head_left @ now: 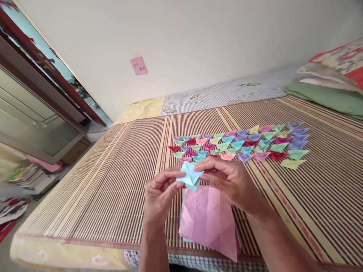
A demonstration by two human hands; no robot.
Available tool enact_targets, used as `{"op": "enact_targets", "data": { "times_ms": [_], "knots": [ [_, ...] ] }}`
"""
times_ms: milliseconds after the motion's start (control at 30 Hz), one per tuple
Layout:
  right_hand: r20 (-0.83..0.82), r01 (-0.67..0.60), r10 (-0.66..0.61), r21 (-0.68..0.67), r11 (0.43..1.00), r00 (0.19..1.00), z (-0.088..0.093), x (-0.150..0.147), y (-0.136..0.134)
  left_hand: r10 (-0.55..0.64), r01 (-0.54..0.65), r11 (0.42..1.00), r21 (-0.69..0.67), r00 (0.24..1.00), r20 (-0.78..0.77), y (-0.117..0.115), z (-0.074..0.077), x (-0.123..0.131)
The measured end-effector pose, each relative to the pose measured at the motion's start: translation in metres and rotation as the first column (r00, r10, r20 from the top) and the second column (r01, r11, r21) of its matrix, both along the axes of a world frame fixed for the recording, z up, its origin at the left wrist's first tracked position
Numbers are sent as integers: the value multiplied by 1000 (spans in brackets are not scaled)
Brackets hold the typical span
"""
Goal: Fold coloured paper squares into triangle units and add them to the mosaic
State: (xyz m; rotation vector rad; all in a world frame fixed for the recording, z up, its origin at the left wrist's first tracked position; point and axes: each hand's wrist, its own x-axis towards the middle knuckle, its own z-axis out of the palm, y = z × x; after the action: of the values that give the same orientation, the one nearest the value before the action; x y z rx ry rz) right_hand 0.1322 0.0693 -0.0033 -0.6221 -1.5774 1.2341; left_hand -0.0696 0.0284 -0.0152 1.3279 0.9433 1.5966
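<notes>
Between my two hands is a light blue folded paper [190, 174], a small diamond shape with creases down its middle. My left hand [161, 189] pinches its left corner between thumb and fingers. On the other side, my right hand [224, 179] grips the right corner and upper edge the same way. Just below the hands lies a stack of paper sheets, topped by a creased pink sheet [208, 221]. Beyond the hands, several rows of small folded paper boats [238, 143] in many colours stand on the mat; my right hand hides part of the nearest row.
A striped bamboo mat [113, 181] covers the bed. Folded green bedding [326, 98] and a floral pillow [343, 62] lie at the far right. A pink note [138, 65] is on the white wall. Left of the bed are a cabinet and a pile of books [27, 175].
</notes>
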Motion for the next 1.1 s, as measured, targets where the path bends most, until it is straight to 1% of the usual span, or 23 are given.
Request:
{"op": "enact_targets", "data": {
  "times_ms": [133,333,433,533,700,800,900,1000,1100],
  "knots": [
    [8,39,-39,42,998,999,2,-3,-1,34,-31,998,47,997,-63,-1,1,4],
    [0,79,-79,-9,997,997,1,-7,-4,118,-96,989,113,973,-201,-3,4,8],
    [-11,80,-81,-48,996,997,-1,-10,-5,155,-134,984,121,972,-178,-2,4,13],
    [-56,78,-82,-80,994,995,-4,-14,-4,177,-162,982,96,970,-169,-3,4,19],
    [-105,122,-125,-34,992,987,-6,-18,-5,223,-216,975,57,952,-210,-5,6,27],
    [-100,146,-148,-32,989,984,-6,-20,-6,286,-283,958,41,937,-201,-6,6,31],
    [-77,159,-161,-32,987,984,-5,-22,-6,340,-335,940,56,920,-195,-6,4,35],
    [-50,162,-164,-38,986,985,-6,-23,-7,351,-347,936,54,918,-183,-6,3,38],
    [-35,192,-194,-44,980,980,-7,-25,-8,323,-323,946,13,938,-124,-7,3,41]
  ]
}}
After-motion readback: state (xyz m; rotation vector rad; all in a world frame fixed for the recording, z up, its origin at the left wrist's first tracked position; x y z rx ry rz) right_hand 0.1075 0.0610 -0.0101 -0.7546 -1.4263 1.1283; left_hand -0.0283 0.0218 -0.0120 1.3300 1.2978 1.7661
